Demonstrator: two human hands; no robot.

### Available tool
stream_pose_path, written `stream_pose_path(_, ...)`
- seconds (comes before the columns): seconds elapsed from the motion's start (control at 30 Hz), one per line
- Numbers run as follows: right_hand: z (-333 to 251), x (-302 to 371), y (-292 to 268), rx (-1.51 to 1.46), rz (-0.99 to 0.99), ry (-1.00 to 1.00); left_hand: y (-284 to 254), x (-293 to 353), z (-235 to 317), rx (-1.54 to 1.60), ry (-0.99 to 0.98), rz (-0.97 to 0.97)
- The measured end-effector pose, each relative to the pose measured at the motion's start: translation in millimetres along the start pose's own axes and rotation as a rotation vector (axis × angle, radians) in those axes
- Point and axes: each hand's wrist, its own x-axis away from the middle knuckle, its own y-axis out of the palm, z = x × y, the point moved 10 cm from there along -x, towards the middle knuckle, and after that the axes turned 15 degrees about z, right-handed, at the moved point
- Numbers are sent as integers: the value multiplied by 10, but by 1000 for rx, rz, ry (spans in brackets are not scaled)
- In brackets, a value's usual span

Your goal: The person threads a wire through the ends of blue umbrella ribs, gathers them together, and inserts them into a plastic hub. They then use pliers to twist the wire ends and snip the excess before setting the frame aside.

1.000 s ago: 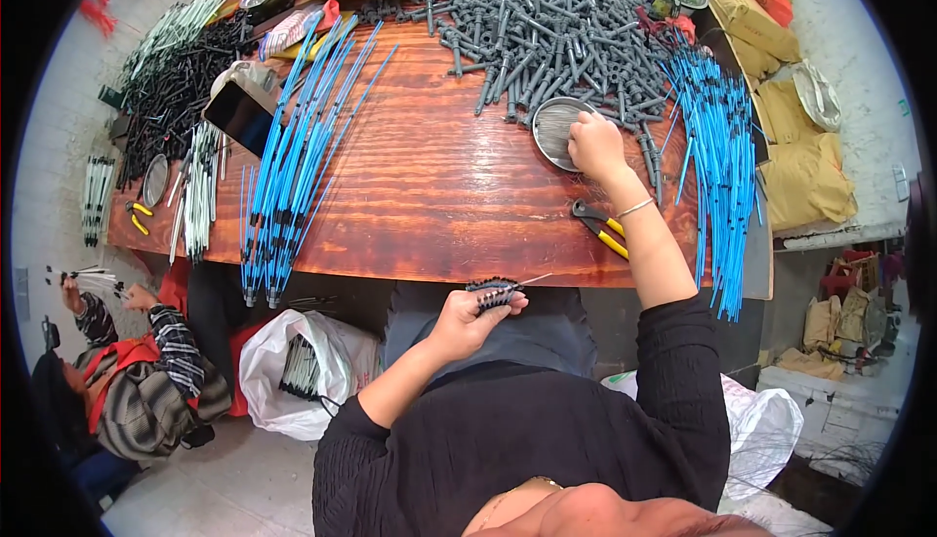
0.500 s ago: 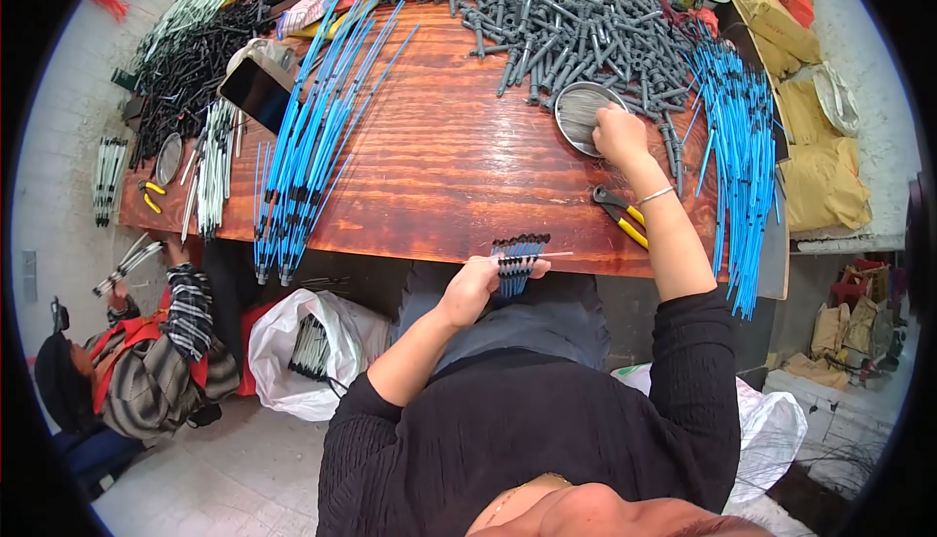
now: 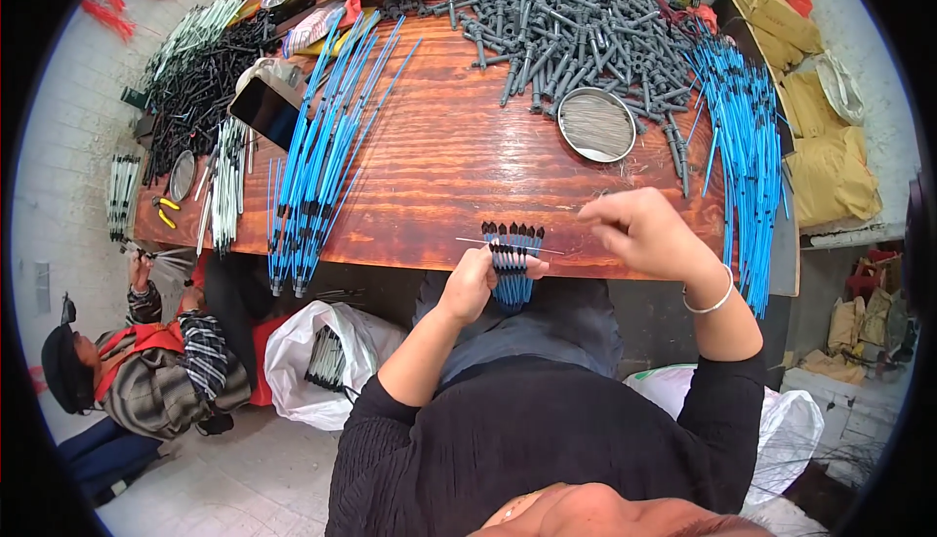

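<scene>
My left hand grips a row of short blue rods with black tips, held together side by side at the table's front edge. A thin pale wire lies crosswise at the row, sticking out on both sides. To the right, my right hand hovers over the table with its fingers curled together; anything in them is too fine to make out. Beyond it stands a round metal dish full of thin straight wires.
Grey plastic parts are heaped at the back. Long blue rods lie in bundles at left and right. A phone leans near black parts. At the left sits another person, beside a white sack.
My right hand has come from the metal dish toward me, closer to the blue row, and now covers the yellow-handled pliers. My left hand keeps its hold on the row.
</scene>
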Motion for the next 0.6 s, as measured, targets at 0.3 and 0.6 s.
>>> stream_pose_path(0.3,-240,43,145,109,-135,-56,30,-29,59,-19,32,5)
stream_pose_path(0.6,-240,33,157,128,-138,-68,9,-19,32,-32,24,8)
